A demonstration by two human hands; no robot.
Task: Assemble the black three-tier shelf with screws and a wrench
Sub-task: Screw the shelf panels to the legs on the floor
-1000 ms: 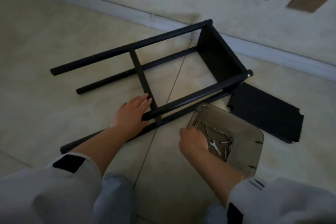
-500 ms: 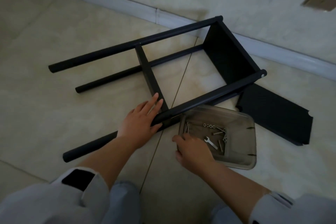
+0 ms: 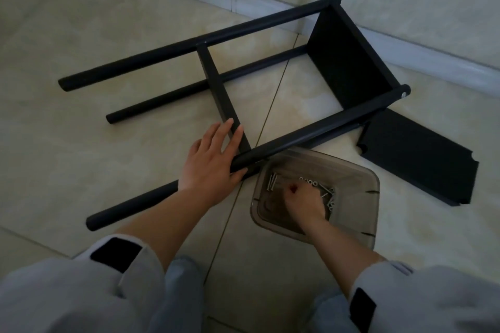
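Her left hand presses flat on the black metal shelf frame lying sideways, while the right hand, fingers curled, digs among silver screws in the smoky plastic tray just right of it.

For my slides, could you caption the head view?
Left hand steadies the shelf frame; right hand reaches into the hardware tray.

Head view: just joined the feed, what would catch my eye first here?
The black shelf frame lies on its side across the tiled floor, left hand resting on its near pole. At lower right, the right hand reaches into a clear tray of screws; a loose shelf panel lies beyond.
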